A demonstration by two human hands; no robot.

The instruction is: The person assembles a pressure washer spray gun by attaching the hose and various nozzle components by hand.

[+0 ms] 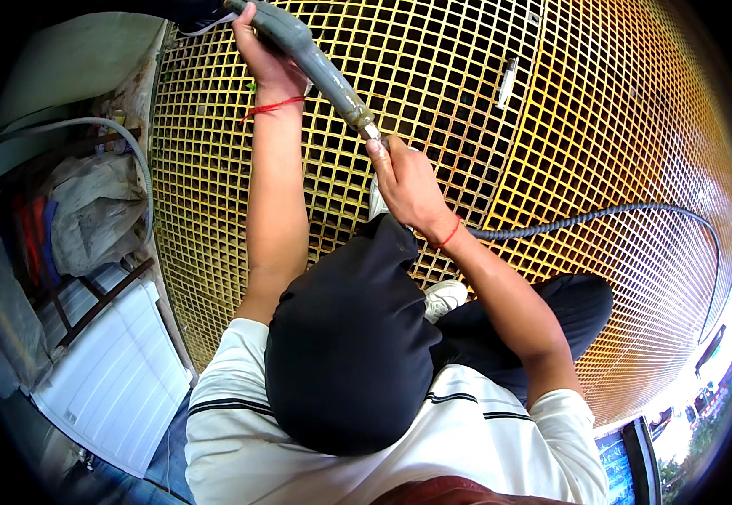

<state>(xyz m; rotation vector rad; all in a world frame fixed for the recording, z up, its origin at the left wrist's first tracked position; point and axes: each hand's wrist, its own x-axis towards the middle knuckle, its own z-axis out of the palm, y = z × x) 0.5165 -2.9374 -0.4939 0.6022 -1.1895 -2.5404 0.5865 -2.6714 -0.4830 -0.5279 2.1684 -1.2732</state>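
A grey spray gun [324,71] slants across the upper middle, its body worn and its lower end fitted with a brass-coloured connector [357,114]. Around its upper part, near the top edge, my left hand [269,63] is closed, with the thumb up along the side. My right hand [412,185] grips the shiny metal fitting [371,132] at the lower end between thumb and fingers. From beyond that hand a dark ribbed hose [568,222] runs off to the right and bends down. The gun's front end is partly cut off by the picture's dark rim.
Under everything lies yellow grating [601,126], with a small pale strip [507,82] on it. My dark-clad knee [349,337] rises between my arms. A dark shoe [206,21] shows at top left. Left are a pale hose [134,139], crumpled sheeting [96,210] and a white ribbed panel [117,370].
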